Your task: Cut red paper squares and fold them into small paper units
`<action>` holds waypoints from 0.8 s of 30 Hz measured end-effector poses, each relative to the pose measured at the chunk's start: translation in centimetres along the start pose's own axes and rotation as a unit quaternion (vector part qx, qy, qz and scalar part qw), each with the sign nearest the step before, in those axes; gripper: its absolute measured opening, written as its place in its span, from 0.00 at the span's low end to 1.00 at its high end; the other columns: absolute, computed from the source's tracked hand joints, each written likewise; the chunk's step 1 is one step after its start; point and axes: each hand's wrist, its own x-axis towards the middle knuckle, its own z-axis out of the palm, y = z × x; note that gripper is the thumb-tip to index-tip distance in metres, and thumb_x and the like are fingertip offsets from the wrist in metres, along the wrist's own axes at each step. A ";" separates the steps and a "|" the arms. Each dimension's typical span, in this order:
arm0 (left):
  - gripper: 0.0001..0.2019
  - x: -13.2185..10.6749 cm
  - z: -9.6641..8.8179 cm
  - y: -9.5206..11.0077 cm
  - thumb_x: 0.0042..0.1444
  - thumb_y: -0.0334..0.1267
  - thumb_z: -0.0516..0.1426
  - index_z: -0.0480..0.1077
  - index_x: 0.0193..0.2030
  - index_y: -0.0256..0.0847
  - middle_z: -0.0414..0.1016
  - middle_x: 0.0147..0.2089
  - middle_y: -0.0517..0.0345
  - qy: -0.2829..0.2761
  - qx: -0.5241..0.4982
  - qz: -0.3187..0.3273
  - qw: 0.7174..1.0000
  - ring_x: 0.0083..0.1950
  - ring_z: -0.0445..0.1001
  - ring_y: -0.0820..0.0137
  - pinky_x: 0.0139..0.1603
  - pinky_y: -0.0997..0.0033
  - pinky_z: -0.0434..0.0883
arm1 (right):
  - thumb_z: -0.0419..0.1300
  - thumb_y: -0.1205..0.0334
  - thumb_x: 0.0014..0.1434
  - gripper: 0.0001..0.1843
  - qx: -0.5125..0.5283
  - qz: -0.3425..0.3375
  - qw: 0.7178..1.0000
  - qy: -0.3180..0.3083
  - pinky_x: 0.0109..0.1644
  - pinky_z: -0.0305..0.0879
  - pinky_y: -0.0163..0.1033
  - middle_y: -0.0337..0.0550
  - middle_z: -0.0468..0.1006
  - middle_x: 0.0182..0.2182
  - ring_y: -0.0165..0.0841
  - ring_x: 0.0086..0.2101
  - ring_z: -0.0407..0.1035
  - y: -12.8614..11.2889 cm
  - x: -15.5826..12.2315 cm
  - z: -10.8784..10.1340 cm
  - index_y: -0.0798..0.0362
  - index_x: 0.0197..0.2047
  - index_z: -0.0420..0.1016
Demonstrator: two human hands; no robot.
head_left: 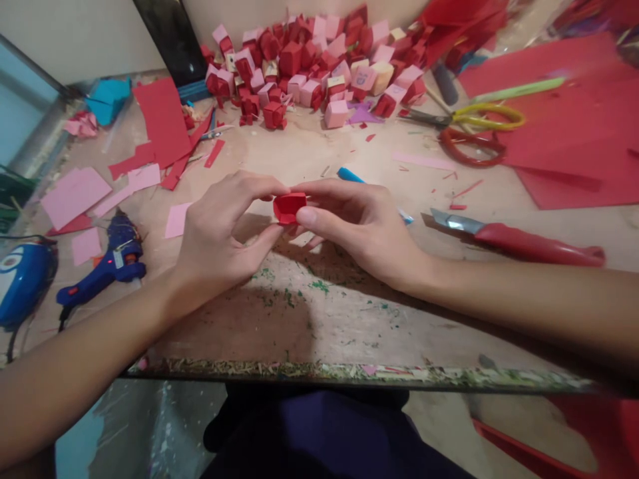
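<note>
A small red paper box (290, 207), its hollow side facing me, is held above the middle of the table between both hands. My left hand (224, 229) pinches its left side with thumb and index finger. On the other side, my right hand (359, 223) grips it, the thumb over the lower right edge and the index finger along the top. The right hand's other fingers are partly hidden behind the thumb. Just beyond the right hand lies a blue pen-like stick (351, 175), mostly covered by that hand.
A pile of small red and pink paper boxes (299, 73) fills the back. Yellow-and-orange-handled scissors (452, 120), a red-handled cutter knife (529, 243) and red sheets (564, 153) lie right. A blue glue gun (112, 263), pink paper pieces (74, 196) and red strips (162, 123) lie left.
</note>
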 end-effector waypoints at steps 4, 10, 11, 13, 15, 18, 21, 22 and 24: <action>0.11 0.1 0.1 0.1 0.67 0.34 0.63 0.71 0.53 0.51 0.83 0.49 0.61 0.011 0.022 0.021 0.999 0.52 0.81 0.63 0.55 0.60 0.77 | 0.71 0.58 0.62 0.12 -0.063 0.008 0.997 0.039 0.41 0.78 0.40 0.46 0.87 0.41 0.37 0.38 0.80 -0.2 0.0 0.3 0.54 0.47 0.87; 0.10 0.1 0.5 0.0 0.67 0.35 0.63 0.72 0.53 0.47 0.83 0.49 0.53 0.010 0.045 0.084 0.995 0.50 0.83 0.61 0.49 0.60 0.77 | 0.66 0.64 0.62 0.08 -0.114 0.001 0.993 0.038 0.38 0.75 0.41 0.43 0.86 0.35 0.34 0.32 0.77 0.2 0.1 0.2 0.54 0.42 0.87; 0.10 0.1 0.6 -0.1 0.67 0.35 0.63 0.72 0.53 0.47 0.83 0.49 0.53 0.012 0.051 0.092 0.994 0.49 0.83 0.61 0.48 0.61 0.77 | 0.65 0.65 0.62 0.08 -0.117 -0.001 0.993 0.034 0.38 0.75 0.41 0.42 0.86 0.35 0.34 0.32 0.77 0.3 0.1 0.2 0.54 0.42 0.87; 0.10 -0.2 0.7 -0.1 0.67 0.35 0.63 0.72 0.54 0.47 0.83 0.49 0.54 0.015 0.066 0.100 0.993 0.48 0.83 0.62 0.47 0.61 0.77 | 0.65 0.66 0.62 0.07 -0.118 0.000 0.993 0.022 0.37 0.73 0.40 0.42 0.85 0.33 0.34 0.32 0.76 0.4 0.3 0.2 0.54 0.40 0.86; 0.11 -0.4 0.8 0.0 0.68 0.35 0.63 0.72 0.54 0.48 0.83 0.50 0.55 0.005 0.077 0.100 0.992 0.49 0.83 0.63 0.48 0.61 0.78 | 0.64 0.65 0.63 0.07 -0.116 0.003 0.993 0.006 0.36 0.72 0.40 0.41 0.85 0.33 0.34 0.32 0.76 0.4 0.4 0.2 0.54 0.40 0.86; 0.13 -0.5 1.0 0.2 0.66 0.33 0.65 0.72 0.55 0.45 0.83 0.51 0.54 0.003 0.068 0.116 0.991 0.49 0.83 0.62 0.48 0.61 0.78 | 0.64 0.65 0.63 0.06 -0.120 0.011 0.993 -0.014 0.37 0.71 0.39 0.41 0.84 0.33 0.33 0.33 0.76 0.2 0.6 0.2 0.55 0.38 0.84; 0.14 -0.4 1.0 0.2 0.65 0.30 0.66 0.72 0.55 0.43 0.83 0.50 0.52 0.007 0.063 0.130 0.989 0.49 0.83 0.63 0.47 0.62 0.79 | 0.64 0.65 0.63 0.06 -0.114 0.041 0.993 -0.014 0.33 0.67 0.38 0.41 0.81 0.29 0.31 0.29 0.72 0.1 0.6 0.1 0.55 0.37 0.82; 0.14 -0.3 1.0 0.2 0.65 0.30 0.66 0.72 0.55 0.43 0.83 0.50 0.52 0.005 0.063 0.129 0.990 0.49 0.83 0.63 0.47 0.63 0.79 | 0.64 0.64 0.63 0.06 -0.108 0.049 0.993 -0.012 0.32 0.66 0.38 0.40 0.81 0.28 0.31 0.28 0.71 0.1 0.7 0.1 0.55 0.37 0.82; 0.15 -0.3 1.0 0.1 0.65 0.30 0.66 0.72 0.55 0.42 0.82 0.50 0.53 0.002 0.059 0.122 0.991 0.50 0.83 0.64 0.47 0.64 0.79 | 0.64 0.64 0.63 0.05 -0.094 0.058 0.994 -0.012 0.32 0.66 0.38 0.40 0.80 0.28 0.30 0.28 0.71 0.2 0.7 0.0 0.55 0.37 0.81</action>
